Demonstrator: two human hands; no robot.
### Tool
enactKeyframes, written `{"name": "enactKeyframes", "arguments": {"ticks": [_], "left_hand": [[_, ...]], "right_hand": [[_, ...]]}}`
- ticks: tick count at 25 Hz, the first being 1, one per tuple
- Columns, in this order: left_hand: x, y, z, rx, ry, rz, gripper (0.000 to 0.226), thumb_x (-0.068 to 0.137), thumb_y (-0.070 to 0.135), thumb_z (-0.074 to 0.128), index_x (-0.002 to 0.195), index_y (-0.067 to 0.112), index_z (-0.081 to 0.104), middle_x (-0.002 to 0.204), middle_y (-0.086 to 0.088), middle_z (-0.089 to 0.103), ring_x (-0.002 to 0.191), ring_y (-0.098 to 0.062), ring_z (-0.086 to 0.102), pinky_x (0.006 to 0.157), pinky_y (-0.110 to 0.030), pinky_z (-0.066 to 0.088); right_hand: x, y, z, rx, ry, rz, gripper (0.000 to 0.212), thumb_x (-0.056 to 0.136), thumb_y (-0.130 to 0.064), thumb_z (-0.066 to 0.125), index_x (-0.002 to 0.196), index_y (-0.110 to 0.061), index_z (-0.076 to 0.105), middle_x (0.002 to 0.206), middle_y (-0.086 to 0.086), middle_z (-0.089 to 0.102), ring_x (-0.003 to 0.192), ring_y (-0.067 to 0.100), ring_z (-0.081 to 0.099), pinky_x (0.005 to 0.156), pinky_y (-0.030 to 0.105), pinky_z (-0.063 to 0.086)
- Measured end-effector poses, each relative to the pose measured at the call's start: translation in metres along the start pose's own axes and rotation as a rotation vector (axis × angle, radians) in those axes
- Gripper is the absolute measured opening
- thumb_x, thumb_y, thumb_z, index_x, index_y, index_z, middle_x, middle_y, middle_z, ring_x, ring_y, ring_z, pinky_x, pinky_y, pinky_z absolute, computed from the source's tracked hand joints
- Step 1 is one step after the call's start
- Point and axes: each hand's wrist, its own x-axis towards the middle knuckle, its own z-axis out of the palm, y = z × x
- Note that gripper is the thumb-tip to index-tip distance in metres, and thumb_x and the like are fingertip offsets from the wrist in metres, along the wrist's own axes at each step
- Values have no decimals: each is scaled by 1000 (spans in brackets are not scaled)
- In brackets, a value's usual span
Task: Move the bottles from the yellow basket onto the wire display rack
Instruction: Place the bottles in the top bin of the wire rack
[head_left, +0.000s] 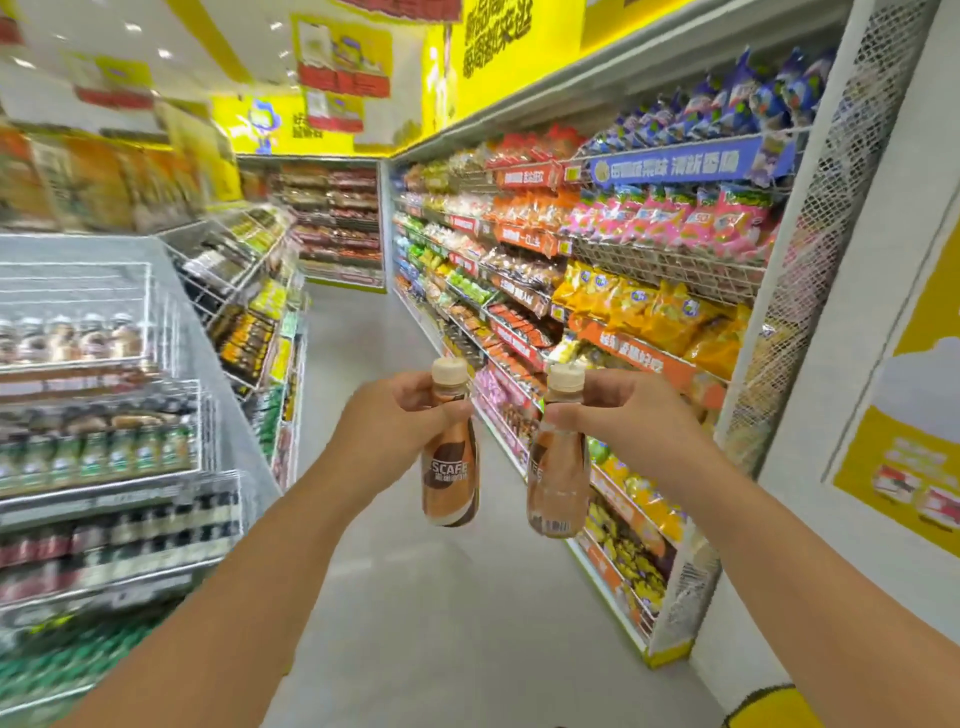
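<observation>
Both arms are extended forward over the aisle floor (426, 623), each hand carrying one bottle.

Left hand (400, 415): fingers (452, 413) pinching the neck of a brown coffee bottle (451, 478), just under its cream cap. The bottle hangs below the fingers, slightly tilted, label lettering facing the camera.

Right hand (608, 410): fingers (558, 415) wrapped round the neck of a second coffee bottle (558, 483), again just beneath the cap. This bottle also hangs below the fingers, its body showing the back of the label. The two bottles are near each other, not touching.

The wire display rack (104, 441) stands well to the left of the left fingers. Its tiers carry rows of bottles; motion blur prevents identification of individual products.

Stocked snack shelving (649, 270) runs to the right of and beyond the right fingers. A yellow sleeve edge (763, 709) shows at the lower right.

The yellow basket does not appear in the view.
</observation>
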Motion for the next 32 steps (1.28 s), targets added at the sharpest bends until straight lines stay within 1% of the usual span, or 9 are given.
{"name": "enactKeyframes", "arguments": {"ticks": [3, 5, 7, 11, 18, 20, 22, 26, 32], "left_hand": [[-22, -3, -61, 80, 119, -30, 23, 81, 23, 83, 98, 37, 75, 92, 14, 79, 89, -5, 74, 85, -28, 58], [-37, -5, -104, 102, 185, -44, 22, 83, 22, 82, 95, 38, 74, 92, 15, 79, 88, -2, 74, 81, -24, 57], [-48, -9, -148, 121, 239, -45, 23, 84, 23, 82, 103, 35, 75, 94, 16, 79, 88, 0, 73, 78, -21, 55], [-63, -28, -250, 131, 360, -69, 31, 82, 25, 83, 112, 28, 75, 97, 13, 79, 92, -4, 74, 86, -28, 56], [-80, -61, -443, 207, 451, -104, 29, 82, 30, 84, 109, 35, 75, 97, 20, 78, 91, 1, 72, 76, -18, 54], [-79, -68, -494, 239, 457, -117, 30, 82, 31, 83, 111, 34, 75, 98, 20, 77, 90, 2, 72, 76, -20, 54], [-73, -76, -536, 268, 464, -137, 29, 83, 32, 83, 110, 34, 75, 97, 20, 77, 88, 3, 72, 76, -20, 55], [-48, -99, -604, 266, 502, -147, 27, 83, 31, 83, 107, 36, 73, 93, 21, 77, 82, 8, 71, 62, -8, 50], [22, -151, -669, 262, 535, -167, 22, 83, 28, 83, 102, 35, 74, 92, 19, 78, 84, 4, 72, 71, -19, 50]], "right_hand": [[12, -13, 59, 65, -126, -38, 18, 80, -14, 86, 97, -21, 82, 91, -5, 81, 84, 4, 73, 74, 17, 52], [19, -24, 103, 81, -186, -44, 19, 79, -17, 87, 97, -25, 82, 92, -8, 81, 90, 8, 75, 84, 25, 55], [27, -37, 147, 104, -244, -56, 20, 79, -18, 87, 97, -25, 82, 92, -9, 81, 93, 10, 76, 90, 29, 55], [45, -71, 248, 148, -325, -122, 19, 80, -15, 85, 96, -25, 82, 91, -6, 81, 81, 1, 72, 70, 11, 51], [75, -129, 441, 208, -416, -150, 17, 82, -17, 85, 97, -24, 82, 88, -9, 80, 80, 3, 74, 66, 10, 48], [84, -144, 487, 231, -430, -152, 19, 82, -17, 85, 99, -23, 81, 88, -9, 80, 79, 1, 73, 65, 9, 48], [96, -157, 523, 236, -434, -141, 20, 81, -17, 85, 99, -25, 81, 88, -9, 80, 80, 1, 73, 70, 14, 50], [132, -172, 578, 219, -452, -120, 17, 82, -18, 85, 96, -27, 80, 89, -10, 80, 82, 3, 74, 76, 23, 51], [215, -155, 648, 181, -453, -126, 14, 82, -17, 85, 96, -17, 81, 90, -4, 81, 86, 12, 76, 80, 30, 54]]}}
